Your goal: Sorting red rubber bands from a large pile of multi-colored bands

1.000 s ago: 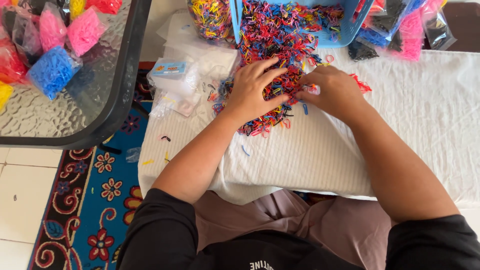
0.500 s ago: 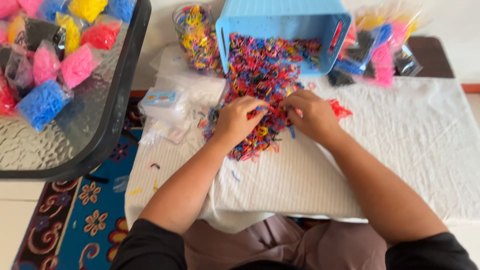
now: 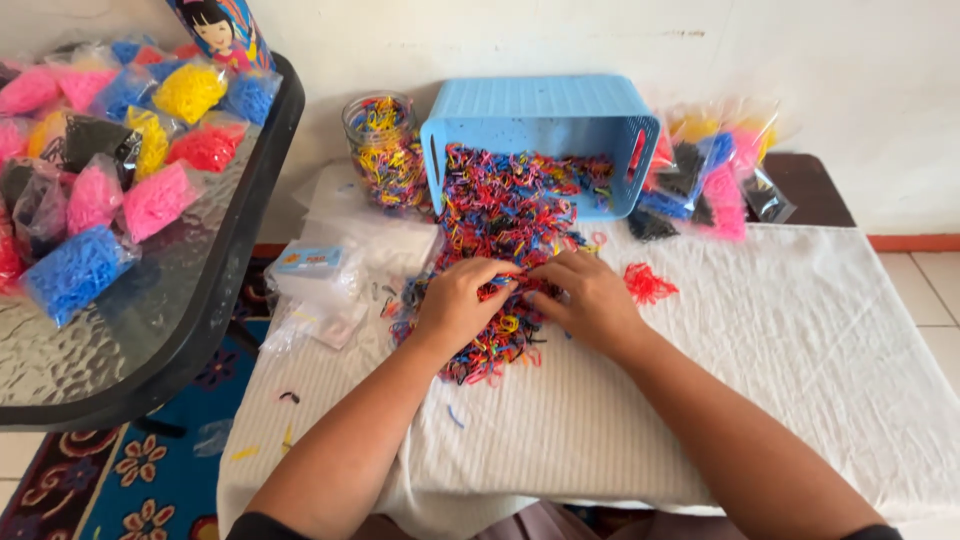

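The heap of small rubber bands (image 3: 500, 235) ran lengthwise from the mouth of the tipped blue plastic basket (image 3: 545, 125) toward the person, a loose, stringy spill of red, blue, yellow and black loops across the ribbed white cloth (image 3: 800, 350). The left hand (image 3: 458, 305) lay palm down on the near end of the heap, fingers curled into the bands; the right hand (image 3: 590, 298) lay beside it, fingertips meeting the left's (whether either pinched a band could not be told). A small red clump (image 3: 648, 284) sat just right of the right hand. A glass jar of mixed bands (image 3: 382, 150) stood left of the basket, and clear bags of sorted pink, black and blue bands (image 3: 715, 175) lay to its right. Similar single-colour bags (image 3: 110, 160) crowded the pebbled glass table (image 3: 130, 340) at far left.
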